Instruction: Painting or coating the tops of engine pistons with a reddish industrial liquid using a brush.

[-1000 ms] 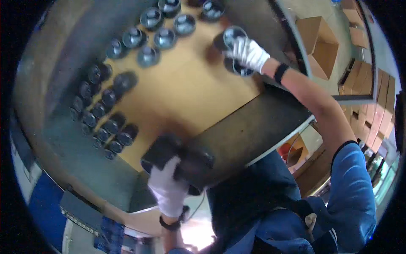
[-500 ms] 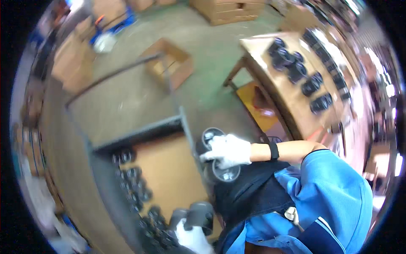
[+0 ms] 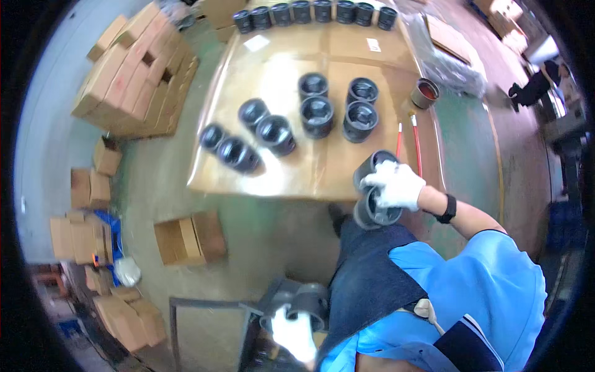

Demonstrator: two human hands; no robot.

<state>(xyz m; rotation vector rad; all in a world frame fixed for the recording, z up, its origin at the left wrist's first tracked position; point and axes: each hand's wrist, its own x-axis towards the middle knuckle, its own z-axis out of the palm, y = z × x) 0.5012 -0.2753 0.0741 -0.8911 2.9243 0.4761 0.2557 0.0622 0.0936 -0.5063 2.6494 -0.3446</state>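
Note:
My gloved right hand (image 3: 398, 186) is closed on two large black cylindrical sockets, pinching their adjoining rims; the upper socket (image 3: 367, 168) is by the table's near right edge and the lower socket (image 3: 367, 214) is just off it. Low in the view, my gloved left hand (image 3: 294, 335) grips two more black sockets (image 3: 312, 300) side by side, above the cart. Its fingertips are partly hidden inside the rims. On the cardboard-covered table (image 3: 291, 177) stand several like sockets (image 3: 317, 118) in pairs, open ends up, while others (image 3: 301, 12) line the far edge.
Right of the paired sockets lie two red-handled brushes (image 3: 416, 149) and a small can (image 3: 425, 93) with reddish contents. The cart's metal frame (image 3: 211, 303) rises at lower left. An open carton (image 3: 192, 239) sits on the floor; stacked boxes (image 3: 133, 80) stand at far left.
The view has swung from the cart to the table, so the table now lies straight ahead and the cart is at the bottom. Both hands keep their pairs of sockets.

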